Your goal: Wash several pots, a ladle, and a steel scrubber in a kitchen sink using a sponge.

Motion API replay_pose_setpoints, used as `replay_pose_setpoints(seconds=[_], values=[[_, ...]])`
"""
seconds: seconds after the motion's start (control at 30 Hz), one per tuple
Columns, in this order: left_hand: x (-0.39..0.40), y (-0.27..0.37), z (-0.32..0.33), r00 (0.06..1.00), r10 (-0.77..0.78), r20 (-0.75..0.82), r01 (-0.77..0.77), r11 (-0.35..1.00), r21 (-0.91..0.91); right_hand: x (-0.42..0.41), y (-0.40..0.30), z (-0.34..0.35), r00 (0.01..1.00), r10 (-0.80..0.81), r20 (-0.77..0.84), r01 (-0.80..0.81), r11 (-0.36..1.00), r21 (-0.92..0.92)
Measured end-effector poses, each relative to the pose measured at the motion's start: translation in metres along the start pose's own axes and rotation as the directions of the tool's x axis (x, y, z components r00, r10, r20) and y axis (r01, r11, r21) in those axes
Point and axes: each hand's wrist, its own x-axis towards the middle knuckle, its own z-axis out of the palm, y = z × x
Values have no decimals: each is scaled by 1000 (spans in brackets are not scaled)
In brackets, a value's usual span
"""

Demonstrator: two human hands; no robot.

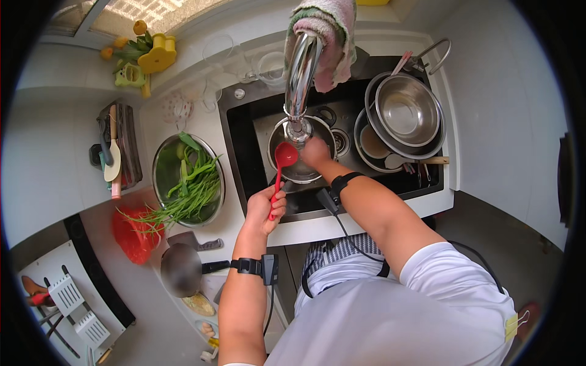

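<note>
My left hand (265,206) grips the handle of a red ladle (286,154), whose bowl is above a metal pot (302,174) in the sink. My right hand (316,152), blurred and with its fingers curled, is over the same pot, beside the ladle bowl. Whether it holds anything does not show. Directly above the pot is the outlet of a chrome faucet (300,82). The pot stands in the basin of a dark-rimmed sink (238,169), near the drain (340,142), and has black handles.
Stacked metal bowls (407,110) fill the sink's right side, with a wooden-handled utensil (432,160) beside them. Left of the sink are a metal bowl of green vegetables (192,178), a red plastic bag (137,233), a cleaver (194,241) and a pan (181,270). A towel (334,45) hangs over the faucet.
</note>
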Motion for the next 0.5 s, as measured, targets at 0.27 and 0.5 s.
replay_pose_setpoints(seconds=[0.27,0.5], values=[[-4,3,-4,998,-38,56,34,997,70,-82,-61,-90,938,-339,76,342,939,-29],[-25,12,8,989,-129,73,103,952,287,-35,-37,-87,740,-670,59,671,729,-132]])
